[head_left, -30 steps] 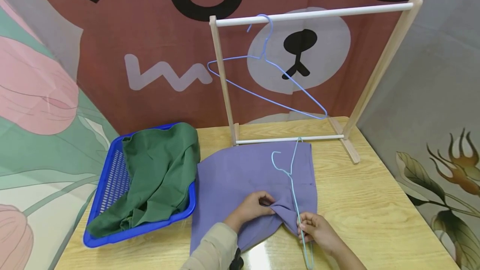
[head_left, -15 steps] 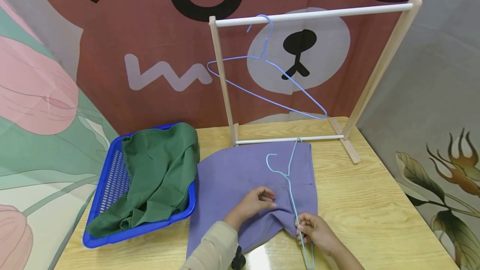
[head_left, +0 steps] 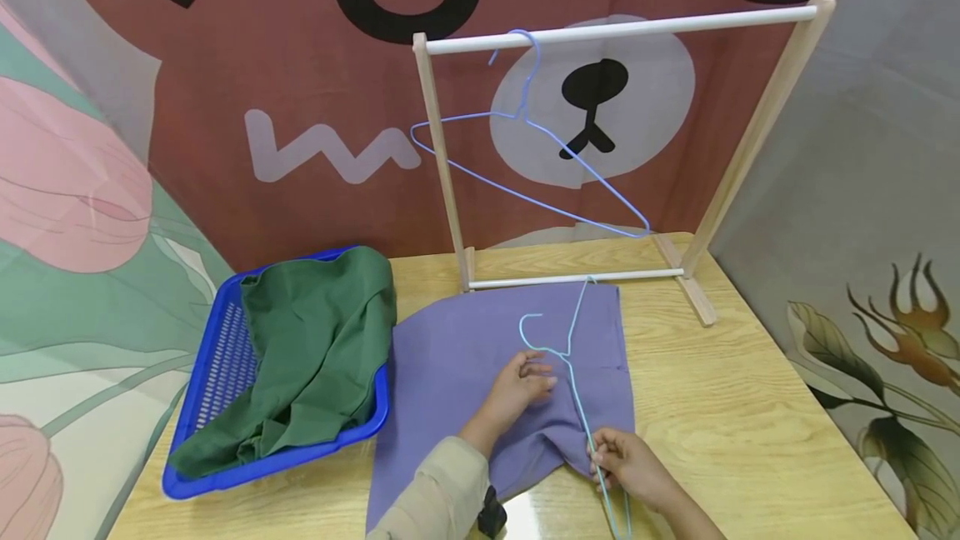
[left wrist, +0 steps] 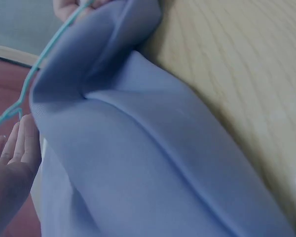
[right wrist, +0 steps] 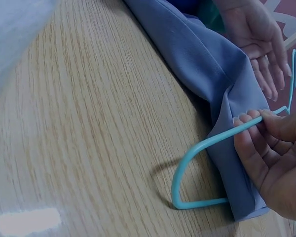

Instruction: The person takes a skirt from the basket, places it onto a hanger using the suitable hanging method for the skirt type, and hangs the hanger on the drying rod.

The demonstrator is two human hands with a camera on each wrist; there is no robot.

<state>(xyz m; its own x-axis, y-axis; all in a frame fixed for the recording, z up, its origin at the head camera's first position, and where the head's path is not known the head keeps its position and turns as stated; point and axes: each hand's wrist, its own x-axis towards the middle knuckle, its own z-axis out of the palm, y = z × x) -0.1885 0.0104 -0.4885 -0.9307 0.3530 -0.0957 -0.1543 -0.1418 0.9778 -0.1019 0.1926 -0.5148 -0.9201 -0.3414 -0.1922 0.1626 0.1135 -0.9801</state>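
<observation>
A light teal clothes hanger (head_left: pixel 576 390) stands tilted over a purple cloth garment (head_left: pixel 465 357) spread on the table. My right hand (head_left: pixel 630 467) pinches the hanger's side wire between thumb and fingers, as the right wrist view also shows, close against a gathered fold of the garment. My left hand (head_left: pixel 517 390) is just left of the hanger's neck, above the garment, its fingers loosely extended and holding nothing. In the left wrist view the cloth's folded edge (left wrist: pixel 133 118) fills the middle. The hanger's lower end (right wrist: pixel 187 168) sticks out past the cloth over bare wood.
A blue basket (head_left: pixel 180 448) with a green cloth garment (head_left: pixel 322 348) stands at the left. Behind the purple garment is a wooden hanging rack (head_left: pixel 731 140), with an empty blue-violet hanger (head_left: pixel 577 157) on its top bar (head_left: pixel 637 27).
My left hand has let go of the pinched purple fold and moved up toward the hanger's neck. The hanger's hook has tipped left; the right hand keeps its pinch.
</observation>
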